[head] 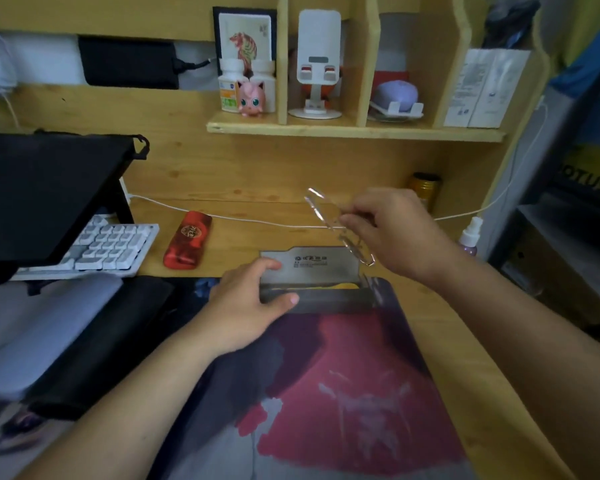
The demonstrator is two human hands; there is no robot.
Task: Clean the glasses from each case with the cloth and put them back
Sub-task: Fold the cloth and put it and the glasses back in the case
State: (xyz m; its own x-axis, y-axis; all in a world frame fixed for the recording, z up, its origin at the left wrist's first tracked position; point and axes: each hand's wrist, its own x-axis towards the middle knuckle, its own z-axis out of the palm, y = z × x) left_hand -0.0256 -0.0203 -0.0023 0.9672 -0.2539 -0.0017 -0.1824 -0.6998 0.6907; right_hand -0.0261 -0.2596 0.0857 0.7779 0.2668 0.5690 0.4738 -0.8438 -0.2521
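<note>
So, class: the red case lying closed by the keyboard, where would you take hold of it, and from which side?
Grip the red case across its narrow middle, coming from above with thumb and fingers on its two long sides. It lies flat and closed on the desk, long axis running away from you, with bare desk along both long sides.

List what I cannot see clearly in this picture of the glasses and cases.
Head view only:
- Glasses: clear frame, blurred; the right hand covers part, so lens dirt cannot be judged.
- Grey case: its inside is in shadow; the left hand hides its left end.
- Red case: closed, contents hidden.
- Cloth: cannot be identified.
</note>
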